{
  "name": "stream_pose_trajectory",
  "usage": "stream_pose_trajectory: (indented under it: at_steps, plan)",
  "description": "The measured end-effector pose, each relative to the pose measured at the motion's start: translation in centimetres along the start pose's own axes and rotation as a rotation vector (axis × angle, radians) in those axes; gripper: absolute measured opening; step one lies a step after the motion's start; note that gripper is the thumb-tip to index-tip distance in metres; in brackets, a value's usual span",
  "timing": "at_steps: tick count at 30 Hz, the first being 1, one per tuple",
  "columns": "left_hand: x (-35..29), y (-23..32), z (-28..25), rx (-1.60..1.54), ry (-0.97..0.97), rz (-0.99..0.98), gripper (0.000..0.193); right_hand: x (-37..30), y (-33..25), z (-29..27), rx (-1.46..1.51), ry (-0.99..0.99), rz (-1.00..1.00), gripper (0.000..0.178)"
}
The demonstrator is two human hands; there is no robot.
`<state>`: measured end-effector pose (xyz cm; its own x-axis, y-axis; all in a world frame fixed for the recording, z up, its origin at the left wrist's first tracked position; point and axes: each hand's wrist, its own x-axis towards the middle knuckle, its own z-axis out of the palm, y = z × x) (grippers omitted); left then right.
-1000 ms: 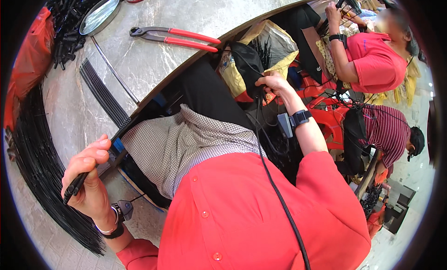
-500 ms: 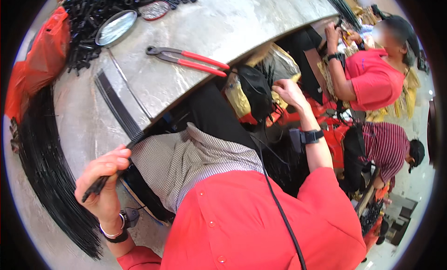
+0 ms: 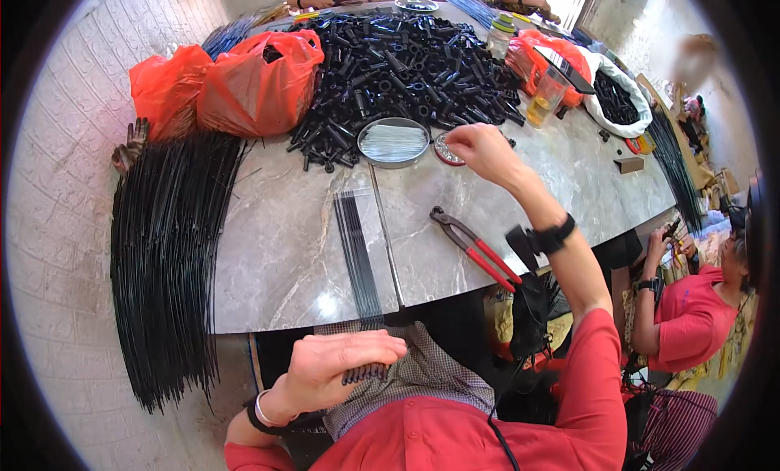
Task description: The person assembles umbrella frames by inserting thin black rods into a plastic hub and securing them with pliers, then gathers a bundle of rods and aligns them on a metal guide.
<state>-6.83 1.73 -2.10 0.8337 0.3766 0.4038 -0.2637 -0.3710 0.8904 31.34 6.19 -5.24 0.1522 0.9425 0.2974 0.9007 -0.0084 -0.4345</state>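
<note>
My left hand [image 3: 345, 359] is closed round the near ends of a flat row of thin black rods [image 3: 356, 247], which reach from my lap onto the grey marbled table. My right hand [image 3: 485, 154] hovers at a small red-rimmed dish [image 3: 445, 150], its fingers pinched together; whatever they hold is hidden or too small to make out. Small pale pieces fill the dish. Just left of it lies an oval metal tray [image 3: 393, 143] of thin silvery pins. Red-handled pincers [image 3: 475, 250] rest on the table below my right forearm.
A big heap of black tubular parts [image 3: 406, 65] covers the far table, beside red plastic bags [image 3: 260, 85]. Long black rods [image 3: 171, 260] overhang the left edge. A cup of yellow liquid [image 3: 545, 101] and a white sack [image 3: 617, 97] stand right. A co-worker [image 3: 691, 312] sits at right.
My view has swung up and left toward the table. My right hand has gone from beside the black bag below the table edge to the red-rimmed dish. The left hand keeps its hold.
</note>
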Motion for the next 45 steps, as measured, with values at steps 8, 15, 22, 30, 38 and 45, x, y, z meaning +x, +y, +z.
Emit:
stream_pose_trajectory:
  at_steps: [8,15,22,30,38,45]
  plan:
    - [0.3,-1.2,-0.1,-0.031,0.006,0.035,0.035,6.5,-0.6,8.0,-0.097,-0.08,-0.119,0.022]
    - [0.2,-1.1,0.1,-0.001,0.034,0.045,0.036,6.6,-1.1,10.5,-0.191,-0.031,-0.201,0.014]
    - [0.2,-0.6,0.4,0.062,0.043,0.011,0.031,7.0,-0.4,9.9,-0.005,-0.006,-0.068,0.015]
    - [-0.5,-1.1,1.0,0.053,0.048,-0.005,0.031,6.3,-0.6,11.3,-0.327,-0.006,-0.221,0.015]
    - [-0.7,-1.2,0.9,0.083,0.05,-0.008,0.031,6.2,-1.3,10.8,-0.212,-0.062,-0.224,0.014]
    - [-0.7,-1.0,1.0,0.08,0.061,0.012,0.03,6.2,-1.1,11.4,-0.317,0.067,-0.308,0.009]
